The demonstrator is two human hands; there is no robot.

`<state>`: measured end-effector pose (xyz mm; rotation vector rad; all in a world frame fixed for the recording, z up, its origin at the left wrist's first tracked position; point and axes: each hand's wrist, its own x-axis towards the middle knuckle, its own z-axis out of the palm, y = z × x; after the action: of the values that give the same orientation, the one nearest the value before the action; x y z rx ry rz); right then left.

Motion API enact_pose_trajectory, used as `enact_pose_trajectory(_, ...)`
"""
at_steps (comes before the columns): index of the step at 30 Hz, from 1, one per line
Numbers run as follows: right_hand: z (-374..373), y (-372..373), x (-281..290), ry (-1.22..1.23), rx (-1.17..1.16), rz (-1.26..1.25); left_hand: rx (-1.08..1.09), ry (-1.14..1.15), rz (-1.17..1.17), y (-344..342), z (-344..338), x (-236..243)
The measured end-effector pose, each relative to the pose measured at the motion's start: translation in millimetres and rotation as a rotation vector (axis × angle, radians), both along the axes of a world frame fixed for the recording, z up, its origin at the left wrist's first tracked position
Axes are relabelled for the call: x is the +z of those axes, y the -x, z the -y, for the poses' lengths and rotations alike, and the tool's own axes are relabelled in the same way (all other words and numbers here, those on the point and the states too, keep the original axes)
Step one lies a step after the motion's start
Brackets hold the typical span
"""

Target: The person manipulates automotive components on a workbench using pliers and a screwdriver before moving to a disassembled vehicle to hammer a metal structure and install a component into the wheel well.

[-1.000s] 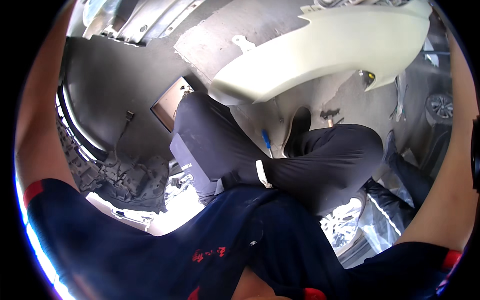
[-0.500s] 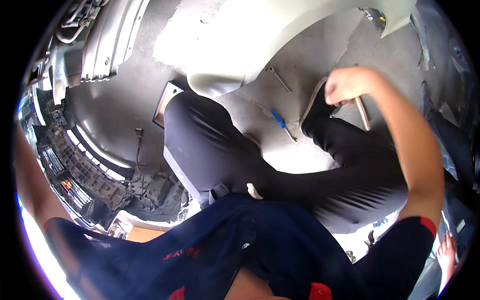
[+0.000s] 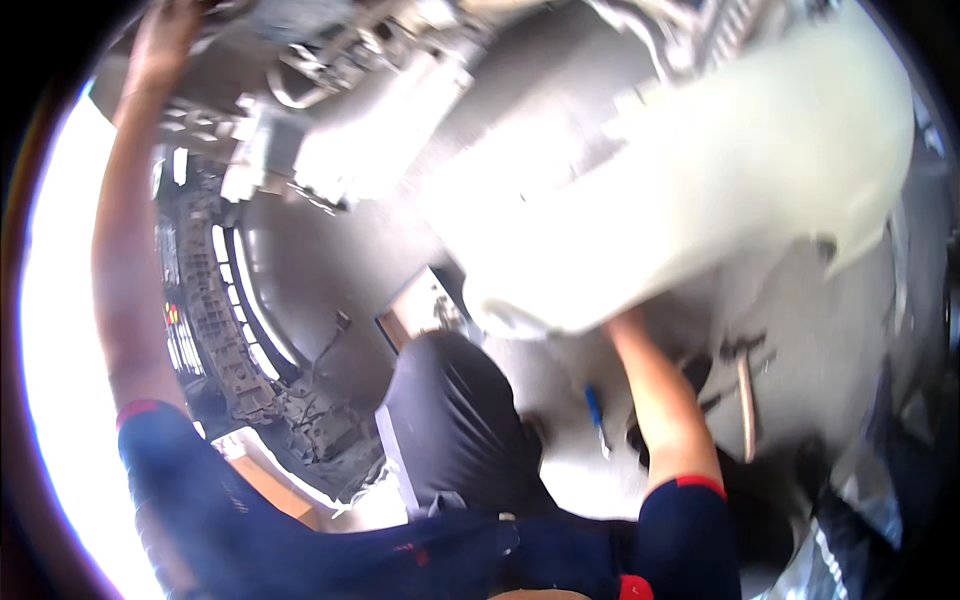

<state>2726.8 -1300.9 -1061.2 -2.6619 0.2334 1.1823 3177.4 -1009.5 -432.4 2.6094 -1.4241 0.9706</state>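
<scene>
A large pale car fender stretches across the upper right. My right hand reaches to its lower edge, and the fingers are hidden behind the panel. My left arm is stretched far up along the left side. My left hand is at the upper left rim, beside blurred metal parts; motion smear hides what its fingers do. On the floor below the fender lies a blue-handled screwdriver. To the right of my right forearm is a hammer with a wooden handle.
An open box sits beyond my bent knee. A dark car bumper with slotted trim stands at the left. A cardboard box is at the lower left. Bright metal car parts lie at the upper left.
My right hand has gone from beside my foot to the fender's lower edge. My left arm has risen to the upper left. The view has shifted, and the hammer's head now shows.
</scene>
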Motion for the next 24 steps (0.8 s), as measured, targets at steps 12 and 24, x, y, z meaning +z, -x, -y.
enact_pose_trajectory(12,-18,-21,447,-0.487,0.728,-0.271,0.077,0.347,-0.222,41,45,10)
enact_pose_trajectory(24,62,-174,722,-0.800,0.782,0.932,0.171,0.298,-0.341,37,38,32)
